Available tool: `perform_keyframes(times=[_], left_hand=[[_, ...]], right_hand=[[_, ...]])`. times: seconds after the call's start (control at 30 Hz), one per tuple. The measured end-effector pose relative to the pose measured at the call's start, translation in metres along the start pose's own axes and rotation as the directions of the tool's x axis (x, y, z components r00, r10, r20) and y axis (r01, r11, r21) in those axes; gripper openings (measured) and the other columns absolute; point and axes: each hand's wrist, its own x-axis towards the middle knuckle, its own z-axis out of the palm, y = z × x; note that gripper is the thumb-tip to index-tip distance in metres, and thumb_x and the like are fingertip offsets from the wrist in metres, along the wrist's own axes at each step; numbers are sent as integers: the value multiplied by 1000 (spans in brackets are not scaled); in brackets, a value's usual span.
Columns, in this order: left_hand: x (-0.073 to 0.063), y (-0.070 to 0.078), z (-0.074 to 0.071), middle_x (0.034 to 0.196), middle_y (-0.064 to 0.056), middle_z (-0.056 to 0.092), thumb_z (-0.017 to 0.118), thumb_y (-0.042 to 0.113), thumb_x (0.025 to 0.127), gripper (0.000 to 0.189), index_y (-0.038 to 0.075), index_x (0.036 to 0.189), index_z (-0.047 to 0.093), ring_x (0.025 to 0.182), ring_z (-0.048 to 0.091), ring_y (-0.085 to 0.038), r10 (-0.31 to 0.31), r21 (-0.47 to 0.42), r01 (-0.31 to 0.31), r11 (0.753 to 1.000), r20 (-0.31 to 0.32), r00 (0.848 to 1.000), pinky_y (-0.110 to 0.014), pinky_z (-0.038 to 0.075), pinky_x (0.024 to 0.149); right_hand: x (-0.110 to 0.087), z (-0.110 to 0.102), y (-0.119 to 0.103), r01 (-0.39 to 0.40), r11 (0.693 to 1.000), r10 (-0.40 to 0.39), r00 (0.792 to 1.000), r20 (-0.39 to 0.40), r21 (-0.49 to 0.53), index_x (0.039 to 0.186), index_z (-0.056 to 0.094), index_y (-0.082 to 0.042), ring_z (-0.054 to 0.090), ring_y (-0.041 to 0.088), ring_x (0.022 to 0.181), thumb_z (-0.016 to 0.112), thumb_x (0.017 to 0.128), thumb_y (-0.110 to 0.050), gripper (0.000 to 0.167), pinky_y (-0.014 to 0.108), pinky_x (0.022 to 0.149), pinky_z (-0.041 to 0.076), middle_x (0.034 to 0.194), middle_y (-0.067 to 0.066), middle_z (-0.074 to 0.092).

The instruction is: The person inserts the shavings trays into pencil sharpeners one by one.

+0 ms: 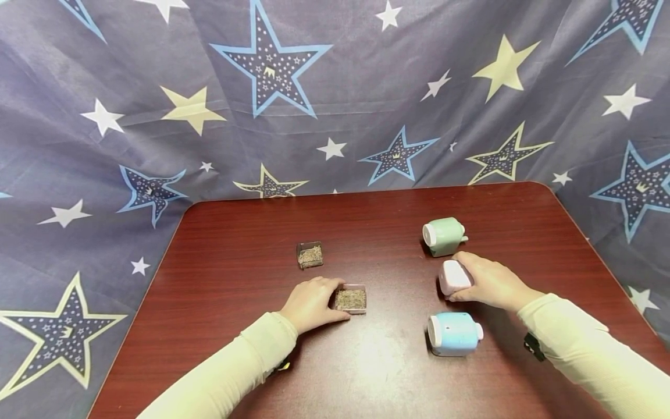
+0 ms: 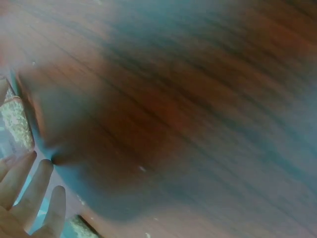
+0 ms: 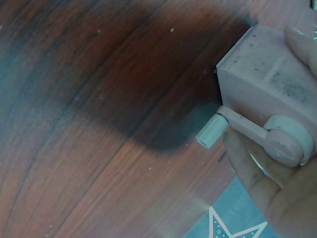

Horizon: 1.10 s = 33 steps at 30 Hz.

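Observation:
My left hand [image 1: 311, 304] grips a small clear shavings drawer [image 1: 351, 299], thumb at its near side and fingers at its far side. Brownish shavings fill the drawer, whose edge also shows at the left of the left wrist view. With my right hand [image 1: 489, 283] I hold a pink crank pencil sharpener [image 1: 453, 277] between thumb and fingers. In the right wrist view, its crank arm and pale knob [image 3: 212, 131] point away from the palm. A green sharpener [image 1: 445, 235] lies beyond this hand, a blue sharpener [image 1: 456, 333] on the near side.
A second clear drawer [image 1: 310, 255] with shavings sits behind my left hand. Everything is on a reddish-brown wooden table [image 1: 235, 244]. A grey curtain with stars [image 1: 335, 105] hangs along the table's far edge and sides.

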Motion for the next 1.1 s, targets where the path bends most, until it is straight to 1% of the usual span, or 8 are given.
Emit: perform_keyframes(times=[0.13, 0.37, 0.57, 0.73, 0.97, 1.1], left_hand=[[7, 4, 2, 113, -4, 72, 81, 52, 73, 68, 11, 124, 64, 102, 68, -22, 18, 15, -18, 1000, 6, 1000, -42, 55, 83], [15, 13, 4, 118, -4, 72, 79, 54, 75, 70, 11, 127, 63, 107, 66, -22, 40, 10, -40, 999, 22, 999, -42, 55, 85], [20, 18, 10, 117, -3, 72, 79, 56, 75, 70, 12, 126, 64, 105, 67, -21, 55, 25, -55, 998, 10, 998, -41, 55, 83], [25, 21, 13, 117, -1, 72, 79, 56, 75, 69, 13, 127, 64, 104, 67, -20, 58, 27, -58, 998, 10, 998, -40, 56, 83], [32, 29, 14, 118, 0, 72, 78, 57, 76, 69, 13, 127, 63, 104, 66, -19, 56, 28, -57, 998, 24, 998, -39, 55, 83], [35, 34, 16, 121, -1, 71, 77, 57, 76, 70, 14, 129, 63, 109, 66, -20, 60, 22, -61, 998, 29, 998, -40, 55, 86]], right_hand=[[0, 0, -1, -10, 1000, 10, 1000, 3, 9, 113, 55, -11, 59, 17, 80, 89, 66, -39, 64, 38, 68, 48, 98, 4, 63], [0, 0, -1, -9, 1000, 9, 1000, 2, 16, 112, 55, -10, 58, 16, 80, 89, 66, -38, 64, 37, 67, 48, 97, 3, 62], [0, 1, -2, -3, 1000, 3, 1000, -4, 17, 113, 55, -10, 58, 16, 80, 89, 67, -38, 64, 37, 67, 48, 97, 4, 62], [0, 1, -2, -7, 1000, 7, 1000, -4, 16, 113, 55, -10, 58, 16, 80, 89, 66, -38, 64, 37, 67, 47, 97, 4, 62], [0, 1, -2, -6, 1000, 7, 1000, -12, 22, 112, 56, -9, 57, 16, 80, 89, 66, -37, 63, 36, 67, 47, 97, 4, 62], [0, 2, -1, -4, 1000, 4, 1000, -14, 21, 111, 55, -8, 57, 16, 79, 89, 65, -36, 63, 36, 67, 47, 96, 4, 62]])
